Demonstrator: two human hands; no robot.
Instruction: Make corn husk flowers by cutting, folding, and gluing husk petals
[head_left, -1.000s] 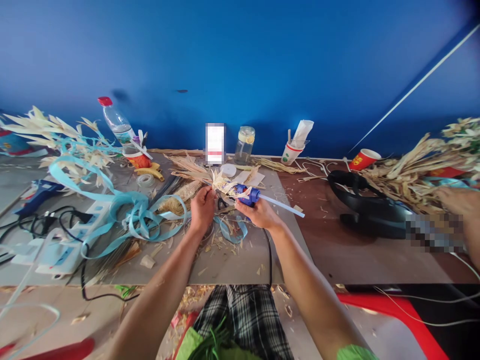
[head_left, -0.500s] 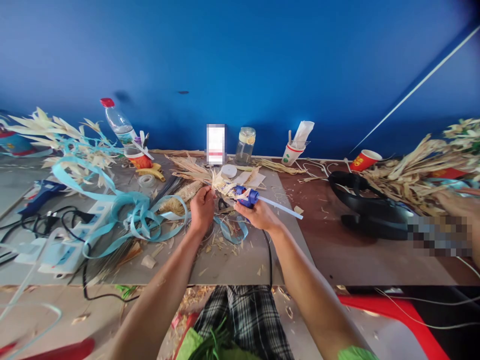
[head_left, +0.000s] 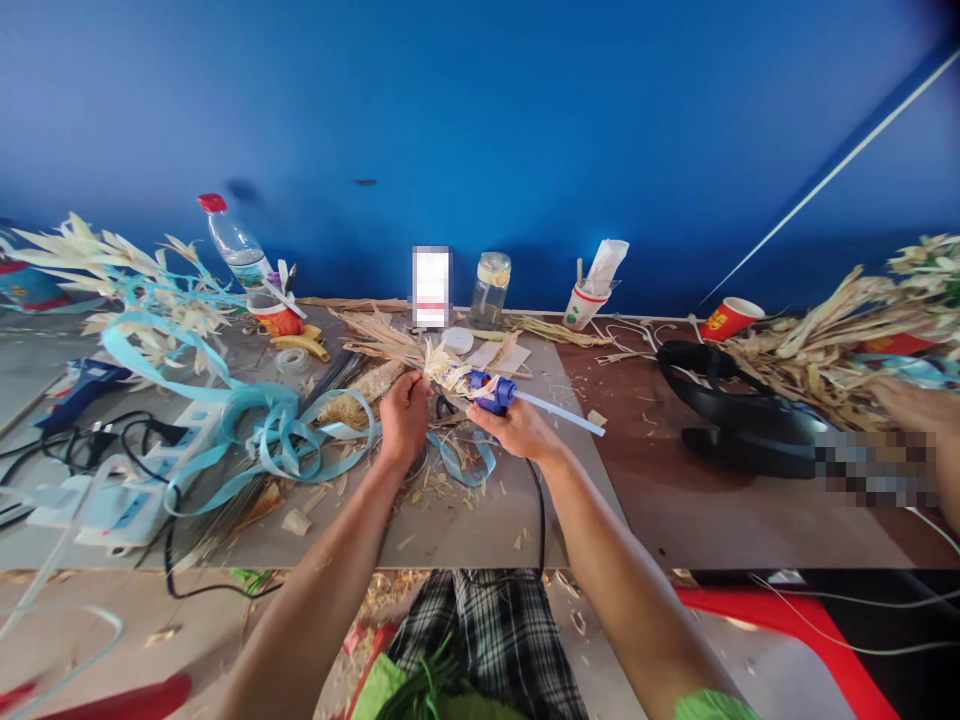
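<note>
My right hand is wrapped round a blue hot glue gun, and a long translucent glue stick sticks out of its rear. The gun points left toward a pale flower-like piece of dried husk. My left hand is closed, pinching this husk piece low down; the exact grip is hidden by the fingers. Husk covers the gun's nozzle, so I cannot tell whether it touches. Behind the hands lies a bundle of dry husk strips. A light blue ribbon lies looped left of my left hand.
A power strip, cables and a second glue gun lie on the left. Along the wall stand a plastic bottle, a phone, a jar and cups. A black headset-like object and another person's hand are at right.
My hands, the glue gun and the husk piece look almost unchanged. The whole view has shifted very slightly. The other person's hand at the right has moved a little.
</note>
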